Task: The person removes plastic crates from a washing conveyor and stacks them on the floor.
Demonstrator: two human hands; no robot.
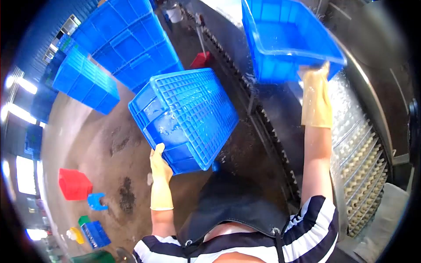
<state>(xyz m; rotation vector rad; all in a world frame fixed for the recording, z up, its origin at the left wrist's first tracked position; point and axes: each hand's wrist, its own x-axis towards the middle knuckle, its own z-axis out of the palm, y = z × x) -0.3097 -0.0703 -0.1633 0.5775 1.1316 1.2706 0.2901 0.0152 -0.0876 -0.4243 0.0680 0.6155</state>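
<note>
My left hand [161,168], in a pale yellow glove, grips the lower left edge of a wet blue crate [199,109]. The crate is tilted, with its gridded bottom facing me. At the upper right, my right hand [316,83], gloved alike, is closed on the near rim of a second blue crate [280,37]. That one has its open side up and shows its inside. The fingertips of my right hand are blurred.
Large blue crates [131,39] are stacked at the upper left, beside another blue stack [85,81]. A metal machine with rows of rollers [364,171] runs along the right. A red container [74,184] stands on the wet floor [109,144] at left.
</note>
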